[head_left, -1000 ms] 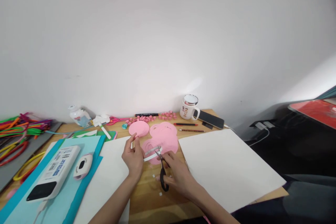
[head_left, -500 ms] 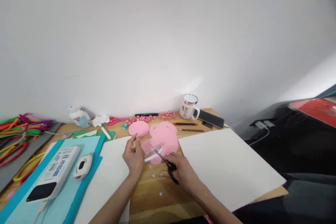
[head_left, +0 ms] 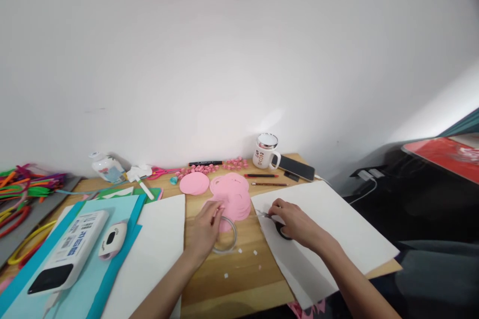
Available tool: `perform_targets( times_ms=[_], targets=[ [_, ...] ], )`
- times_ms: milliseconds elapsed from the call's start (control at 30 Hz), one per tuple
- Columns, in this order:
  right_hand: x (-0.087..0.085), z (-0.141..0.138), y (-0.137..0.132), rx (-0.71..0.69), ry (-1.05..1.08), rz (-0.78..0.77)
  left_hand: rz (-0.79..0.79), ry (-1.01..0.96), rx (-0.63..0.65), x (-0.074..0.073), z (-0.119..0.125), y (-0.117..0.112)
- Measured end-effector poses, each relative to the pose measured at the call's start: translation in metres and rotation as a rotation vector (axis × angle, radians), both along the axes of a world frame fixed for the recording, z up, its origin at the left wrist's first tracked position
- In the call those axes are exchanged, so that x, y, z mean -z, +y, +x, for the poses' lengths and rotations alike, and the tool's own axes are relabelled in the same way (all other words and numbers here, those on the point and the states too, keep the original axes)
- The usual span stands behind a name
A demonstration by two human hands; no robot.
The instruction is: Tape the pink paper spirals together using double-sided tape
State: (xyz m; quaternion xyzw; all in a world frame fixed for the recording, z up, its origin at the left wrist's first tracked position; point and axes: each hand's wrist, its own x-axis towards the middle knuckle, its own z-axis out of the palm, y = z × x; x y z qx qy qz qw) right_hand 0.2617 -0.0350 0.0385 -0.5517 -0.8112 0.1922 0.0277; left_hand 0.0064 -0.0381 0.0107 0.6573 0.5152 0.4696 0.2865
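My left hand (head_left: 205,229) lies on the wooden table (head_left: 239,279), its fingers curled on the far rim of a clear tape ring (head_left: 229,245) that lies flat beside a pile of pink paper circles (head_left: 232,193). My right hand (head_left: 295,222) rests on a large white sheet (head_left: 337,234), closed over the black handles of a pair of scissors (head_left: 279,229). The scissor blades point left, toward the pink pile. A few small white cut bits (head_left: 239,250) lie on the wood between my hands.
Another white sheet (head_left: 160,239) overlaps blue paper (head_left: 112,279) bearing a power bank (head_left: 71,249) and a small white device (head_left: 112,239). Along the wall stand a mug (head_left: 264,152), a phone (head_left: 295,167), pencils (head_left: 262,176), a marker (head_left: 205,163), pink beads (head_left: 234,163). Pipe cleaners (head_left: 18,194) lie far left.
The right hand has carried the scissors from the tape strip rightward and laid them on the white sheet. The left hand has lowered the tape ring onto the table.
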Motion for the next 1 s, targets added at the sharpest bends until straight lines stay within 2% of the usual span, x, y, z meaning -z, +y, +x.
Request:
perform_targets(
  times_ms=[100,200,300,433,567,767,1000],
  targets=[
    [0.003,0.002,0.001,-0.025,-0.048,0.011,-0.178,-0.082,0.129,-0.002,0.004,-0.001],
    [0.002,-0.003,0.004,-0.001,-0.056,0.038,-0.399,-0.221,0.155,-0.003,0.007,0.001],
    [0.004,-0.012,0.008,0.109,-0.012,0.061,-0.54,-0.341,0.155,-0.003,0.007,0.005],
    [0.013,-0.026,0.016,0.257,0.101,0.041,-0.562,-0.429,0.118,0.0,0.006,0.008],
    [0.019,-0.031,0.019,0.319,0.128,0.008,-0.566,-0.424,0.117,0.0,0.005,0.007],
    [0.022,-0.031,0.02,0.329,0.138,-0.008,-0.562,-0.434,0.129,0.002,0.006,0.007],
    [0.026,-0.032,0.02,0.28,0.003,-0.011,-0.538,-0.46,0.119,0.006,0.004,0.008]
  ],
)
